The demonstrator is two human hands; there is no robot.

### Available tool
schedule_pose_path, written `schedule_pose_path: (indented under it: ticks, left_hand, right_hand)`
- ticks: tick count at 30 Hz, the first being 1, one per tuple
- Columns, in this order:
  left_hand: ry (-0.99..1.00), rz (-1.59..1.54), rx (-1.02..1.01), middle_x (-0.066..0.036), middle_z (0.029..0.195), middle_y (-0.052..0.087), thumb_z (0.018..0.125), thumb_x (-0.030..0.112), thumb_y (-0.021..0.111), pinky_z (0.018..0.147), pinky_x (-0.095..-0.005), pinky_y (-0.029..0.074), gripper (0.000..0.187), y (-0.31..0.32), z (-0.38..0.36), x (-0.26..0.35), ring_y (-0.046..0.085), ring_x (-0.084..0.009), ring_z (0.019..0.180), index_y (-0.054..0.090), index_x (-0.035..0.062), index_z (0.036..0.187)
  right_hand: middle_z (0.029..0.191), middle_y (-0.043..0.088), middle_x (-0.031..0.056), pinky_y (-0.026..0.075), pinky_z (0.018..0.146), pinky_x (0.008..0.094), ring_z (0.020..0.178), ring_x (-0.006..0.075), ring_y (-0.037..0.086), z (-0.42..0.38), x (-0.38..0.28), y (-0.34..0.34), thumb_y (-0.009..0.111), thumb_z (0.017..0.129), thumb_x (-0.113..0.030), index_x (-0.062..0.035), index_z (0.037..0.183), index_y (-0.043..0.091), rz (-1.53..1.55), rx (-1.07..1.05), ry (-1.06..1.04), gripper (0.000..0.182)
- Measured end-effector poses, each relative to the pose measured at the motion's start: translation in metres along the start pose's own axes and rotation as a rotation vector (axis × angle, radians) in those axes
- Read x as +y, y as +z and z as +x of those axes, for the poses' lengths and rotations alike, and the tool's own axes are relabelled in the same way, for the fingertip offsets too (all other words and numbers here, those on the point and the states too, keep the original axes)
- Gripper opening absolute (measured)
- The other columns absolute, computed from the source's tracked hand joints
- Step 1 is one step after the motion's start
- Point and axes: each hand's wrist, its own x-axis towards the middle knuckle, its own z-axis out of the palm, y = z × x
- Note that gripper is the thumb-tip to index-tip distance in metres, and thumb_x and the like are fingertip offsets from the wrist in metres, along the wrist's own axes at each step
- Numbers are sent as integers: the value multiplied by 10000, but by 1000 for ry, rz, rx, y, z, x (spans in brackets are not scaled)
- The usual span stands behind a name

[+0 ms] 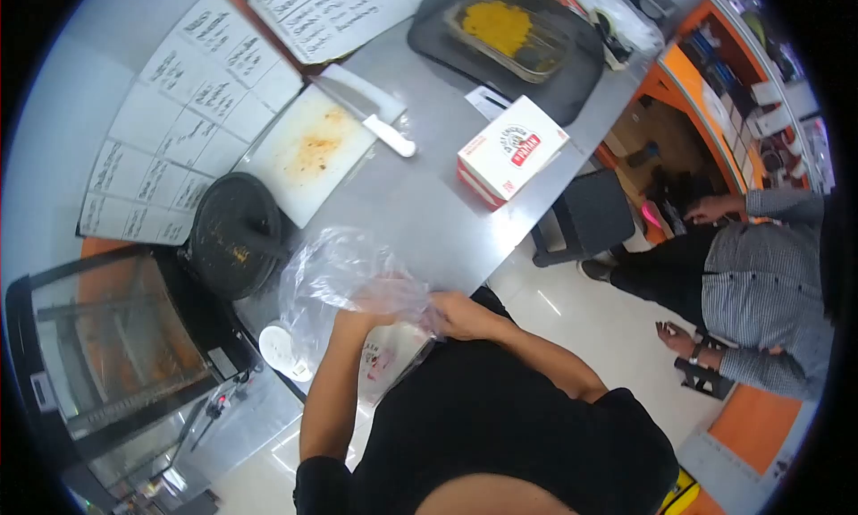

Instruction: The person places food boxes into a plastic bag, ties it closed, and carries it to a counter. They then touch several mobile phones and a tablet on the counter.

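A clear plastic bag (335,269) is bunched up in front of my body at the counter's near edge. My right hand (458,316) is closed on the gathered right side of the bag. Film from the bag covers my left hand (386,297), so its fingers show only as a blur and I cannot tell how they are bent. Just below the hands is a white printed box (391,356), partly hidden by my left arm and black shirt. A white round lid or tub (281,347) stands left of my left forearm.
On the steel counter (429,206) are a white and red box (512,150), a cutting board (308,162), a knife (389,135), a black stone mortar (234,233) and a tray (572,86) with a yellow-food container (541,63). A glass display case (116,336) stands left; a person (760,287) right.
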Motion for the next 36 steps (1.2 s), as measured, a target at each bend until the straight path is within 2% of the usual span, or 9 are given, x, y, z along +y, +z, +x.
schedule_pose_path:
  ticks: [4,6,12,17,19,21,26,31,36]
  left_hand:
    - [-227,28,-65,-124,1208,648,862,284,629,966,-421,471,303,32,-26,-27,596,-323,1113,694,154,1127]
    - [-288,-37,303,-142,1126,680,859,300,639,905,-422,494,316,34,-39,-14,640,-354,1008,693,142,1127]
    - [-673,-266,666,-246,795,678,875,317,640,731,-487,516,325,19,-47,62,663,-413,770,699,-2,898]
    - [-718,-187,508,-258,850,680,865,288,646,709,-501,513,337,27,-32,60,662,-441,807,670,-37,954]
    - [-426,-190,551,-254,939,677,835,287,682,700,-471,515,383,34,-36,52,648,-442,796,647,-6,1079]
    - [-458,-43,649,-226,986,675,813,291,702,750,-464,504,410,29,-52,71,639,-420,848,640,33,1125]
    - [-803,559,758,-176,1270,540,723,303,774,975,-504,373,531,27,-118,147,546,-374,1086,642,143,1213]
    - [-1084,269,917,-231,1365,387,750,123,721,848,-447,498,587,47,-170,147,583,-344,974,588,155,1321]
    - [-1036,-55,1190,-141,831,651,862,-28,601,665,-344,542,325,30,-186,168,638,-243,728,654,23,1179]
  right_hand:
    - [899,608,249,470,733,431,804,389,604,-2,-17,-34,581,900,-148,24,951,567,89,33,195,180]
    - [875,606,232,468,721,431,787,379,607,-6,-11,-58,574,906,-140,32,917,553,71,130,293,173]
    - [1155,573,155,466,875,413,1061,328,562,4,-82,-83,681,889,-243,-20,1167,565,-8,238,-187,375]
    - [1222,578,144,427,981,430,1178,336,536,28,-119,-62,715,852,-230,-49,1242,561,-40,31,-446,457]
    - [1285,572,143,432,992,428,1181,316,545,38,-107,-74,718,806,-240,-69,1287,546,-192,-487,-386,538]
    - [1237,594,126,445,973,416,1143,290,574,46,-81,-120,708,770,-169,-93,1293,553,-232,-178,-583,551]
    - [1619,201,51,214,1098,717,1489,335,166,91,-73,-249,834,596,-70,-267,1557,179,-1306,-116,128,1179]
    - [1477,391,118,187,1110,698,1411,309,335,110,-52,-268,859,452,-71,-157,1487,298,-1179,-323,29,1180]
    - [1401,444,181,270,1134,527,1351,372,385,82,-108,-262,828,443,-162,-76,1469,348,-883,-1,-137,1136]
